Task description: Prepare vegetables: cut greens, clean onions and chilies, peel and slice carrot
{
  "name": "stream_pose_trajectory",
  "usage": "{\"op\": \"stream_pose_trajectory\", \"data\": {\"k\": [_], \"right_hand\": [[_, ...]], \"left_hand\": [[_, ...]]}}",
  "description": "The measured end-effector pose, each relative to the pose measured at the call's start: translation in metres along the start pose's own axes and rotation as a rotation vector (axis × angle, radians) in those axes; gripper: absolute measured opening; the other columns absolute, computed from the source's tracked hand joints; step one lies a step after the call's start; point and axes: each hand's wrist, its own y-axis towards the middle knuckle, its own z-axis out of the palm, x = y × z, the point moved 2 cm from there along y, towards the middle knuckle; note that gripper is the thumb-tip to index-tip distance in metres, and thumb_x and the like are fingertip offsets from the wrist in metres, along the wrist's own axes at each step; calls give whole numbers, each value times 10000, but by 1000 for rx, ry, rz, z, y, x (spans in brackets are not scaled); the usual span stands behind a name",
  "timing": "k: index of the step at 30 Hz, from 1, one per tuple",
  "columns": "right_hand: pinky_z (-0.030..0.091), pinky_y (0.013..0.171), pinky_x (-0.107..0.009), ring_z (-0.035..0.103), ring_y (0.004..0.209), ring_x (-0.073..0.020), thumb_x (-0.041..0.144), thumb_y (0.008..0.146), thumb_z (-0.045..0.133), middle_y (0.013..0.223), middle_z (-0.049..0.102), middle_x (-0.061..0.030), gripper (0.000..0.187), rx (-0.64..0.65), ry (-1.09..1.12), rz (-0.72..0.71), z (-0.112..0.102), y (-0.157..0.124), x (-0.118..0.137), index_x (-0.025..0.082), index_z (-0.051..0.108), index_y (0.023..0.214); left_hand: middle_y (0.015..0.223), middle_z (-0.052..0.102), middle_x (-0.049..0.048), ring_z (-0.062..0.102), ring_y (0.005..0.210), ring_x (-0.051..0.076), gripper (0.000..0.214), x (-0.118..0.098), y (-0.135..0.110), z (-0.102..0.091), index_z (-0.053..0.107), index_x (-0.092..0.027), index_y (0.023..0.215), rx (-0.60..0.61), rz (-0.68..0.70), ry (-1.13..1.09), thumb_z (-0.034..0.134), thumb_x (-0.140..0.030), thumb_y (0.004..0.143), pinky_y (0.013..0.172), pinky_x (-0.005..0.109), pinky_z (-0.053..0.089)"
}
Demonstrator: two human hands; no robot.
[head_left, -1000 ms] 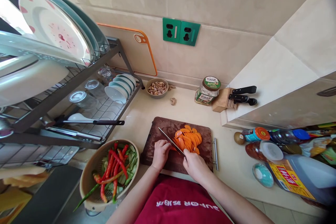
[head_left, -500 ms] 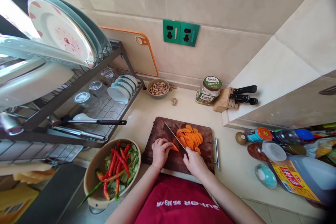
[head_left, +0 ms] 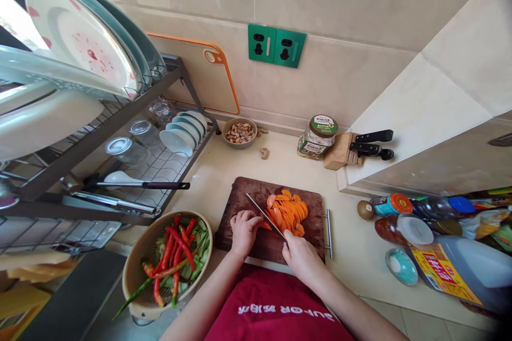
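Note:
A dark wooden cutting board (head_left: 248, 194) lies on the counter in front of me. A pile of orange carrot slices (head_left: 288, 212) covers its right half. My right hand (head_left: 301, 256) is closed round the handle of a knife (head_left: 264, 216), whose blade slants across the board beside the slices. My left hand (head_left: 244, 232), fingers curled, presses down a small remaining piece of carrot (head_left: 264, 225) just left of the blade.
A beige colander of red and green chillies (head_left: 170, 261) sits at the left. A dish rack (head_left: 120, 160) with plates, bowls and glasses fills the far left. Behind stand a small bowl (head_left: 239, 132), a jar (head_left: 318, 137) and a knife block (head_left: 344, 150). Bottles and jars (head_left: 424, 240) crowd the right.
The knife has gone on rocking up and down against the carrot piece; the blade now slants low beside the slices. My left hand has stayed on the carrot.

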Motion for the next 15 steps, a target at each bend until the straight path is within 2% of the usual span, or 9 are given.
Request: {"op": "stream_pose_trajectory", "data": {"k": [3, 6, 12, 15], "right_hand": [[256, 516, -246, 619, 656, -165, 199, 837, 371, 761, 665, -68, 159, 8, 28, 37, 10, 14, 3, 183, 514, 903], [274, 527, -240, 620, 670, -163, 208, 847, 364, 769, 666, -70, 164, -10, 52, 28, 11, 20, 5, 177, 515, 904], [262, 510, -248, 622, 631, -168, 217, 840, 382, 723, 660, -47, 152, -2, 4, -10, -6, 3, 5, 195, 513, 914], [274, 513, -248, 630, 644, -176, 208, 840, 386, 736, 665, -57, 148, 36, -17, 6, -1, 5, 8, 195, 514, 911]], "left_hand": [[843, 625, 9, 483, 913, 192, 156, 2, 0, 2, 698, -361, 853, -12, 6, -18, 598, -260, 787, 792, 366, 283], [846, 629, 11, 487, 903, 193, 144, 3, 0, 1, 700, -353, 844, -16, 14, -29, 605, -266, 780, 789, 364, 287], [827, 626, 7, 486, 906, 193, 148, 2, 0, 1, 696, -355, 840, -18, 18, -33, 594, -261, 789, 785, 365, 283], [826, 626, 12, 487, 902, 193, 143, 3, 0, 2, 697, -346, 837, -25, 12, -36, 587, -266, 794, 784, 366, 283]]}}
